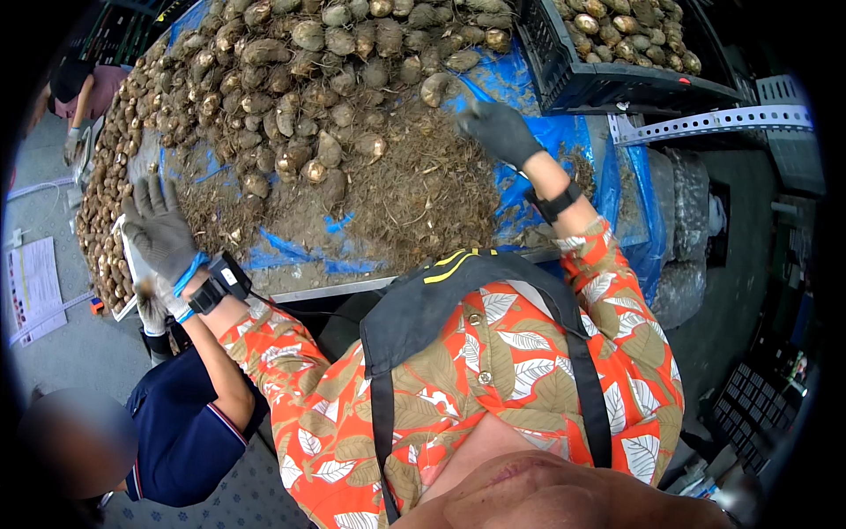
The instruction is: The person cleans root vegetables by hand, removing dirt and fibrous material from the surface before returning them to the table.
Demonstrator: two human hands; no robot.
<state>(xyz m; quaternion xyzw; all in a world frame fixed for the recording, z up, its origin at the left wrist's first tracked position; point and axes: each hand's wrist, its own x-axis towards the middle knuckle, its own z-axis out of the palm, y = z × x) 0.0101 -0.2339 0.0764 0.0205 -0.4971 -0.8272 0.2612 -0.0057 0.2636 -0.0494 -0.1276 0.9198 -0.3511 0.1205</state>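
Observation:
A large heap of brown, hairy taro roots (304, 75) covers the far side of the table. My left hand (161, 231), in a grey glove, is open with its fingers spread over the table's left part, beside the smaller taros (115, 189). No object shows in it. My right hand (500, 132), in a dark grey glove, is over the right part of the table, its fingers pointing left. Just beyond its fingertips lies a single curved taro (436, 89). The fingertips are smeared, so their grip is unclear. Loose soil and root fibres (414, 194) lie between my hands.
A black crate (573, 84) of taros stands at the far right, beside a perforated metal bar (714, 123). Blue plastic sheeting (648, 238) covers the table. A co-worker in a dark blue shirt (189, 432) is close on my left, their gloved hand (152, 309) by the table edge. Another person (97, 91) bends at the far left.

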